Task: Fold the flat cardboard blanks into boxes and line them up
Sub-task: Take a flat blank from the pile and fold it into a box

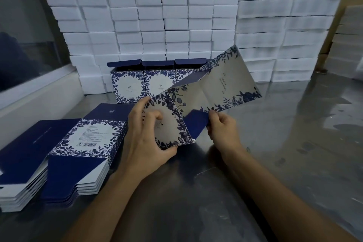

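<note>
We count three folded boxes (143,82) lined up at the counter's far edge; both hands, left (145,139) and right (224,131), grip a half-folded blank (216,88), with the stack of flat blanks (64,153) left.

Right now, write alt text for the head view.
Two hands, left and right, fold a blue floral blank over a metal table. Flat blanks lie left; three folded boxes stand before white foam blocks.

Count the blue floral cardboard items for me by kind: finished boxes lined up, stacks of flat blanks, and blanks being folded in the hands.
Finished boxes lined up at the back: 3
Stack of flat blanks: 1
Blank being folded, held by left hand and right hand: 1
Total: 5
</note>
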`<state>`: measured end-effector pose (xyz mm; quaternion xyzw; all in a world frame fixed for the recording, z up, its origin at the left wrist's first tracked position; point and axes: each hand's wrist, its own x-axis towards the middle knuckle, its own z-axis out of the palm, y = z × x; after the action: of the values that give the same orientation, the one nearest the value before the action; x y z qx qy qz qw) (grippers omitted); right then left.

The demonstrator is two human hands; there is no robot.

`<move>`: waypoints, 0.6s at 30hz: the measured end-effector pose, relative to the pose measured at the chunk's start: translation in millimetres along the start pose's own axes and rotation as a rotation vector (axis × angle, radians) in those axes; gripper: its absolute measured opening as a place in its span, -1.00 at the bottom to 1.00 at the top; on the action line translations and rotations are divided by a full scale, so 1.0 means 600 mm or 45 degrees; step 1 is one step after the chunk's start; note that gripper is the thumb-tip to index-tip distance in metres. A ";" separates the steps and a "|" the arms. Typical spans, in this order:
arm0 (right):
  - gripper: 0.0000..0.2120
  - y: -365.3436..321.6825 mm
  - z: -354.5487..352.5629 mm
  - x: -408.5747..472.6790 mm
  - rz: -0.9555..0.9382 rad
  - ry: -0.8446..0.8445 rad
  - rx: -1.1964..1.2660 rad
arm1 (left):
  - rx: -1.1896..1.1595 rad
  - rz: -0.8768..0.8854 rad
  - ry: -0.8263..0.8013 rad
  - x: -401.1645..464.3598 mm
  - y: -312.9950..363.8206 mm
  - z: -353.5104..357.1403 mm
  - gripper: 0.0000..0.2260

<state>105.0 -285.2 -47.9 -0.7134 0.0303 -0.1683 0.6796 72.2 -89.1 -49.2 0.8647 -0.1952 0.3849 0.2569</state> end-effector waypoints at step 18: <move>-0.44 -0.011 0.022 -0.034 0.045 -0.399 0.005 | 0.134 -0.096 0.089 0.001 -0.005 0.000 -0.36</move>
<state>88.6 -266.4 -45.5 -0.7289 -0.0639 -0.0428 0.6803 74.4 -86.8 -49.4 0.8697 -0.1329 0.4148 0.2322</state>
